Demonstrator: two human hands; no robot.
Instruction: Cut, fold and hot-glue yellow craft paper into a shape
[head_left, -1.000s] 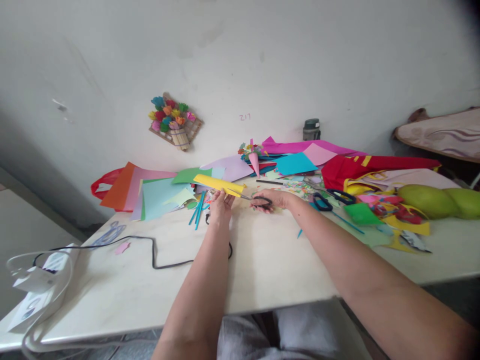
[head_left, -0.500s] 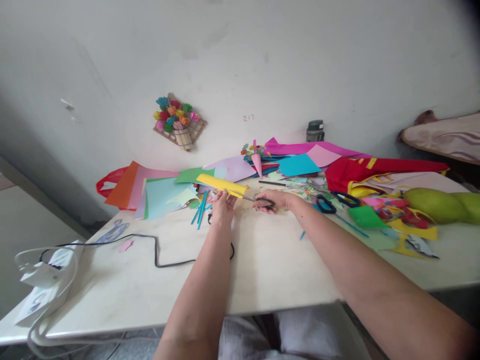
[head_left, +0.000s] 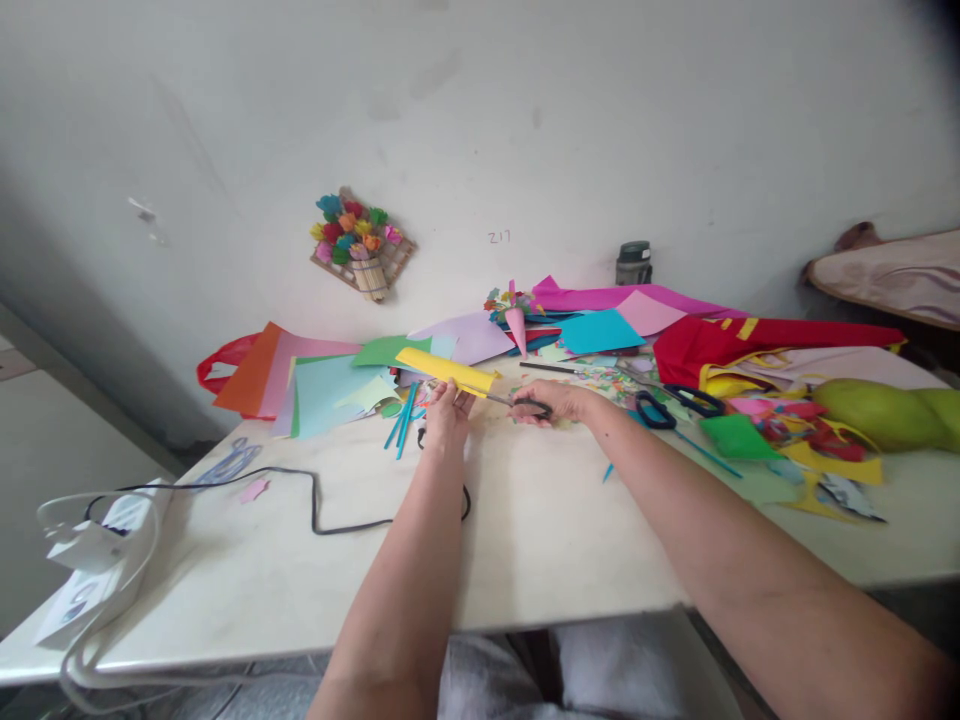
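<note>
A long yellow paper (head_left: 442, 370), folded or curled along its length, is held up above the table by my left hand (head_left: 450, 407), whose fingers grip its lower edge. My right hand (head_left: 551, 402) is closed on the black handles of a pair of scissors (head_left: 531, 407). The blades point left and meet the right part of the yellow paper's lower edge. Under my hands, the fingers and paper hide part of the table.
Coloured sheets (head_left: 326, 392) lie at the back left. Two more scissors handles (head_left: 655, 410), paper scraps and a red cloth (head_left: 686, 350) are on the right. A black cable (head_left: 313, 500) and white power strip (head_left: 97, 575) are at the left.
The scissors' blades look more closed along the yellow paper's edge. Both hands keep nearly the same place; the whole view has shifted slightly.
</note>
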